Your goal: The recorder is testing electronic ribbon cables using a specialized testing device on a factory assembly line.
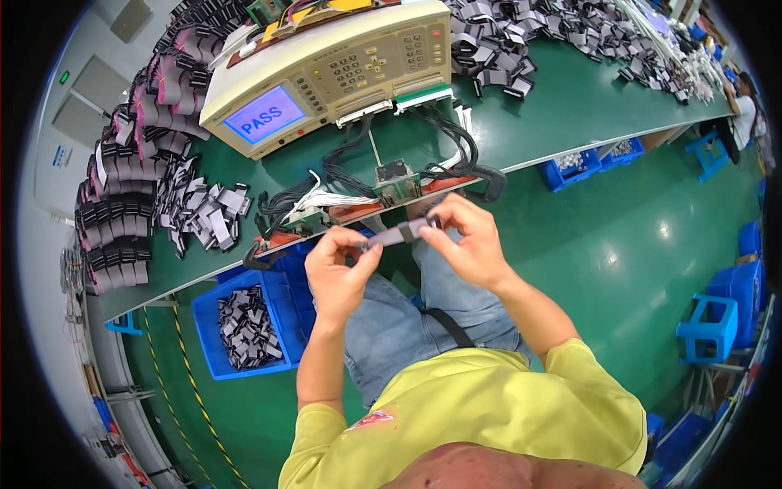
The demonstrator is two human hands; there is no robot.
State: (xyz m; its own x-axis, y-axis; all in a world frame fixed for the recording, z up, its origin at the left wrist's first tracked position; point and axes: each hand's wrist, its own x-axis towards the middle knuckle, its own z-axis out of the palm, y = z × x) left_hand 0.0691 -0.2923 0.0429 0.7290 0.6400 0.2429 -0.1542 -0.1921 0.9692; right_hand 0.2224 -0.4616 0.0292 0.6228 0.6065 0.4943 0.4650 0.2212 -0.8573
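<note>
Between my hands stretches a short grey ribbon cable [393, 236] with black connectors at its ends and a dark band across it. My left hand [338, 265] pinches the left end, and my right hand [470, 244] grips the right end. Both hands are over my lap, just off the table's front edge. Just beyond them, a test fixture [397, 186] with bundles of black and white wires is fixed along that edge. Behind it stands a beige cable tester [326, 73] with a lit screen [265, 114] and rows of buttons.
A blue bin [210, 326] of ribbon cables is beside my left leg. Loose cables [208, 208] and stacked cable bundles [118, 220] cover the table's left side; another pile [497, 49] lies at the back right. Blue stools [707, 326] are at right. A person [743, 114] sits far right.
</note>
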